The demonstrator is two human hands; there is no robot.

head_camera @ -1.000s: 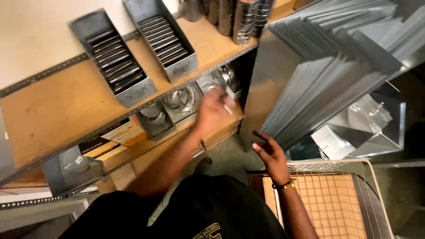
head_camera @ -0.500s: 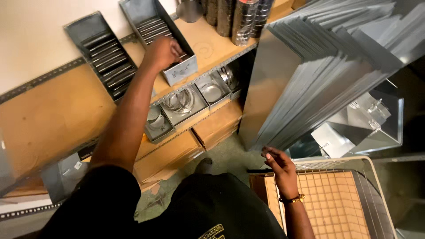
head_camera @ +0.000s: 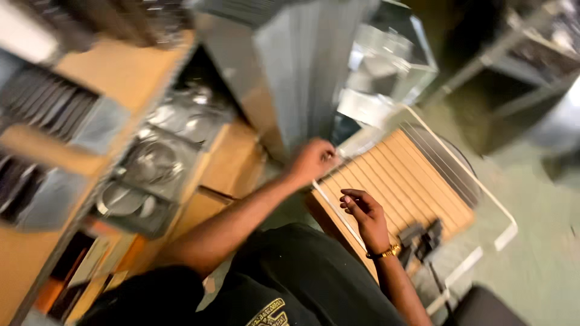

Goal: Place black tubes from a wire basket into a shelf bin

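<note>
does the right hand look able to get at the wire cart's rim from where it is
Probably yes. The right hand hangs open just above the wire cart, with nothing between it and the near rim; the left hand is already at that rim's far corner.

Sheet-metal panels (head_camera: 302, 78) dull grey; shelf (head_camera: 130, 75) matt wood; cart (head_camera: 483, 199) white wire.
</note>
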